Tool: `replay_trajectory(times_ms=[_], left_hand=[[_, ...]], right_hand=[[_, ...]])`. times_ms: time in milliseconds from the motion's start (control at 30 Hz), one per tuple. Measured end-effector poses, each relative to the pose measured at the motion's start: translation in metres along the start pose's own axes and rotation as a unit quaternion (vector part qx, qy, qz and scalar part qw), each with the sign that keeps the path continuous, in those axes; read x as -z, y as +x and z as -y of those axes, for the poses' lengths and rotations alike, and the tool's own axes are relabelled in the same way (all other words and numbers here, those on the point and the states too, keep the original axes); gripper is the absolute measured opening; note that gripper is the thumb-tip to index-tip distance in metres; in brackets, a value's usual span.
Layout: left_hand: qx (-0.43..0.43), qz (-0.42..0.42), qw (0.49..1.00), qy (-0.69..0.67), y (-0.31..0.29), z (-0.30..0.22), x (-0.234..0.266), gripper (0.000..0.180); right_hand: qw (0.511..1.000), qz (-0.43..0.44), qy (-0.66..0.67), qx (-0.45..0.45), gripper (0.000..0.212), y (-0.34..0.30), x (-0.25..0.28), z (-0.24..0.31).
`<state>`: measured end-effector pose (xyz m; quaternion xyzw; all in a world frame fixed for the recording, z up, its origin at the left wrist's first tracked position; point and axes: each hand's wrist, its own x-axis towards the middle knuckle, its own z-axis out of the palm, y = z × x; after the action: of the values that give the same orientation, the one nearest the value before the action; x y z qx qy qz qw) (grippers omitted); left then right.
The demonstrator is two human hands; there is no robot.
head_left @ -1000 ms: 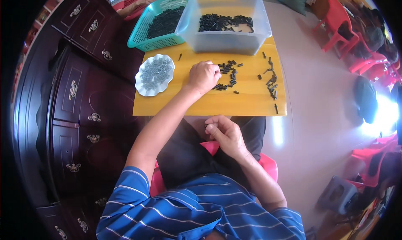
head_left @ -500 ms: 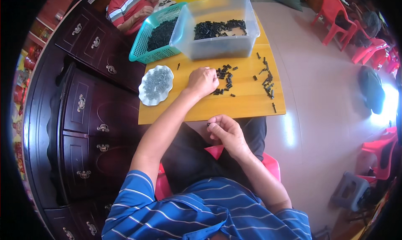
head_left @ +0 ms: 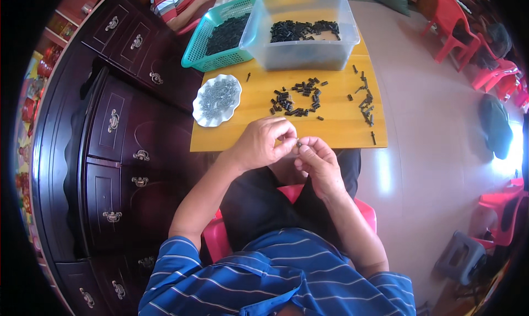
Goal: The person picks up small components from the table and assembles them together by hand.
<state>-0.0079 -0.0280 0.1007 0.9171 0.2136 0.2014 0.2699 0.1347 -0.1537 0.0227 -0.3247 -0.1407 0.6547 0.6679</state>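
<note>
Just past the near edge of the yellow wooden table (head_left: 237, 141), my two hands meet fingertip to fingertip. In a pinch, my right hand (head_left: 319, 164) holds a small black part (head_left: 299, 144), its exact kind too small to make out. Against it press the closed thumb and forefinger of my left hand (head_left: 267, 144); whatever they hold is hidden. Beyond the hands lies a loose ring of short black cylindrical pieces (head_left: 284, 102). To their left stands a white scalloped dish (head_left: 196, 117) filled with small clear or silvery pieces.
Behind the loose pieces sit a clear plastic bin (head_left: 308, 59) and a teal basket (head_left: 193, 57), both holding black parts. Longer black parts (head_left: 366, 101) line the table's right side. Dark drawers (head_left: 129, 106) stand at left; another person (head_left: 176, 7) sits at the far left.
My left hand has come back from the black pieces on the table to meet my right hand. The view has shifted slightly, and the ring of pieces is now uncovered.
</note>
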Motion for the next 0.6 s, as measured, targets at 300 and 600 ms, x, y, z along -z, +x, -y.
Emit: replay_trajectory(times_ms=[300,600], left_hand=[[-0.036,0.012,0.999,0.013,-0.0048,-0.0075,-0.0023,0.013],[-0.031,-0.062,0.997,-0.025,-0.0062,-0.0104,-0.0014,0.017]], right_hand=[[0.995,0.029,-0.085,0.04,0.015,-0.0019,-0.0016,-0.0052],[0.995,0.005,-0.097,0.029,0.021,-0.0013,-0.0028,-0.0038]])
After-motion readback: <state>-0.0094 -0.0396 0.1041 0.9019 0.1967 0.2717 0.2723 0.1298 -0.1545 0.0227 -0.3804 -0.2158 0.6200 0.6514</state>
